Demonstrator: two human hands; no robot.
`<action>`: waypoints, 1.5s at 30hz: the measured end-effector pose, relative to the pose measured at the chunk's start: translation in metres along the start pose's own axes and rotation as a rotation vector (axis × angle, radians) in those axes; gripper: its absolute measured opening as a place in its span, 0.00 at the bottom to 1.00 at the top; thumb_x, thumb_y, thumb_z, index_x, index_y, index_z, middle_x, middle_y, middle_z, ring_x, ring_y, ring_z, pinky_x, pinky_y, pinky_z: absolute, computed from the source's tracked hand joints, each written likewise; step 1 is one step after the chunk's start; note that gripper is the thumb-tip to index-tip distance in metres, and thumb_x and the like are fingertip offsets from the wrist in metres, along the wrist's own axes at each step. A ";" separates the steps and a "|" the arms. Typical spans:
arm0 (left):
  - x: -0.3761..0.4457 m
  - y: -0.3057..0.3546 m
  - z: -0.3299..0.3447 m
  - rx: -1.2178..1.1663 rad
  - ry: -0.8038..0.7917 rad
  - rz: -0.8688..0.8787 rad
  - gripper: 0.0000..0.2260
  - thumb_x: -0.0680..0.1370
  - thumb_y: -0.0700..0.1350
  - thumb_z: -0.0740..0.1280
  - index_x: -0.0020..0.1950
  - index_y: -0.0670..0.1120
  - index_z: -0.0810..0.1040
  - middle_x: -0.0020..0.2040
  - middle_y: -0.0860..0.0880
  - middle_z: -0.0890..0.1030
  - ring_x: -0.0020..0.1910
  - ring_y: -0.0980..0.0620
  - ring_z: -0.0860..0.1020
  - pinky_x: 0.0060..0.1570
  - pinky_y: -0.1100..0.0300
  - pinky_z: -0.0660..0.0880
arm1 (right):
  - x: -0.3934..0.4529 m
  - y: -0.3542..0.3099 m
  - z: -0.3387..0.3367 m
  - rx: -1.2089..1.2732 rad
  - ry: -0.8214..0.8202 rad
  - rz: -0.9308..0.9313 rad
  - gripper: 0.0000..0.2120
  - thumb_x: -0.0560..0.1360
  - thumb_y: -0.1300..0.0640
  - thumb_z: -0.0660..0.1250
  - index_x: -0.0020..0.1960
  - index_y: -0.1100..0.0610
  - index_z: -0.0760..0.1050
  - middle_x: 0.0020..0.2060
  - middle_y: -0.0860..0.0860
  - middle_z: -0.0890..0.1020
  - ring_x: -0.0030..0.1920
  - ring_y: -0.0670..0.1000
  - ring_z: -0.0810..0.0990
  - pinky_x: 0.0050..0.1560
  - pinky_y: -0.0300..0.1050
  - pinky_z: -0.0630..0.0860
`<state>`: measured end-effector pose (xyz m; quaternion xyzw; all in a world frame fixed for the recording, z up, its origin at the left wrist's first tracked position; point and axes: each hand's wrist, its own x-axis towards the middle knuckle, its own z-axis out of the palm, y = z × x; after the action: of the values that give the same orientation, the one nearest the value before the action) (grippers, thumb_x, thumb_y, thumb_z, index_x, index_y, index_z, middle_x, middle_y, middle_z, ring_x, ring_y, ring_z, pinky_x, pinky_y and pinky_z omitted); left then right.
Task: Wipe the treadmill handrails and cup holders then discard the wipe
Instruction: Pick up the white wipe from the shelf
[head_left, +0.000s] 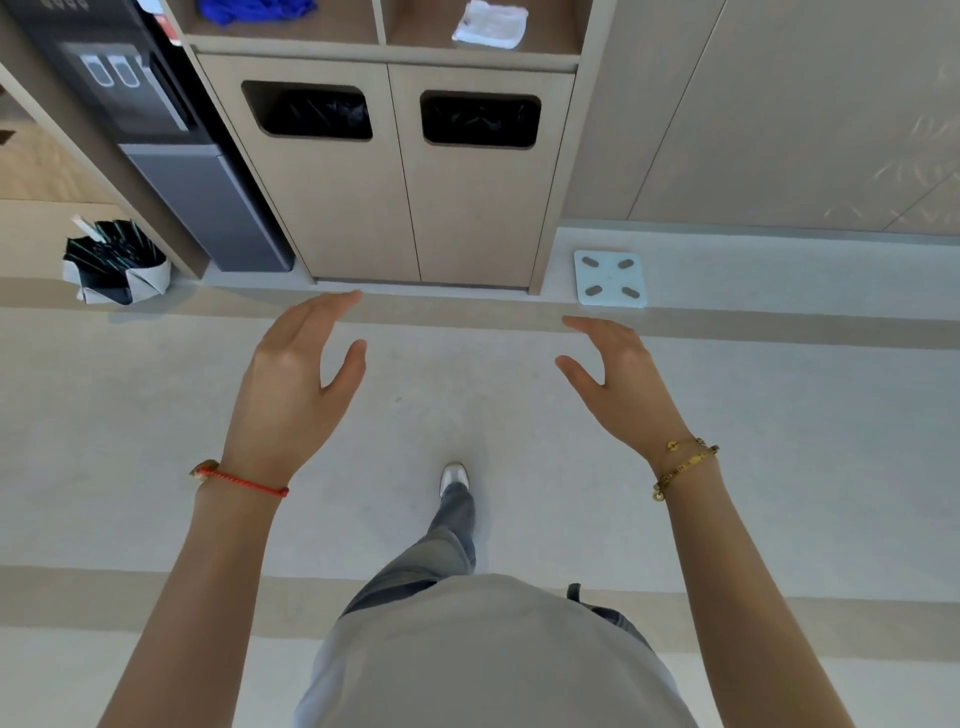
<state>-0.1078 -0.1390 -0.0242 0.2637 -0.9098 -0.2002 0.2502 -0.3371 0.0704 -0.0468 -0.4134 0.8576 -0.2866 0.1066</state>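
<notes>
both bare hands, the left hand (296, 374) and the right hand (621, 382), are spread and hold nothing, no wipe or treadmill shows, so the wipe may have missed the two dark bin holes (311, 110) at the top.

Left hand (291, 384), right hand (621, 384) both raised forward, palms facing inward, fingers (332, 306) relaxed, holding nothing.
</notes>
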 end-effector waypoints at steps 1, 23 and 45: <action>0.018 -0.007 0.001 -0.004 0.003 0.000 0.19 0.80 0.41 0.66 0.71 0.40 0.73 0.66 0.41 0.78 0.66 0.42 0.76 0.67 0.46 0.73 | 0.020 -0.002 0.001 0.005 0.008 -0.003 0.21 0.80 0.52 0.64 0.71 0.55 0.69 0.67 0.52 0.74 0.69 0.52 0.68 0.68 0.42 0.62; 0.345 -0.138 0.076 0.001 -0.059 0.015 0.19 0.80 0.41 0.67 0.71 0.43 0.73 0.65 0.44 0.78 0.65 0.46 0.76 0.67 0.59 0.69 | 0.374 0.021 0.025 0.031 0.028 0.034 0.19 0.79 0.53 0.65 0.69 0.55 0.71 0.63 0.53 0.76 0.64 0.52 0.71 0.60 0.34 0.61; 0.712 -0.199 0.219 -0.017 -0.036 0.040 0.18 0.79 0.39 0.67 0.70 0.43 0.74 0.64 0.44 0.78 0.64 0.47 0.76 0.67 0.60 0.69 | 0.750 0.103 -0.007 0.012 0.060 0.062 0.17 0.80 0.56 0.64 0.67 0.60 0.72 0.59 0.56 0.77 0.61 0.56 0.72 0.59 0.38 0.64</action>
<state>-0.6790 -0.6566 -0.0479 0.2394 -0.9175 -0.2077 0.2401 -0.8835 -0.4533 -0.0606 -0.3774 0.8711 -0.3005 0.0923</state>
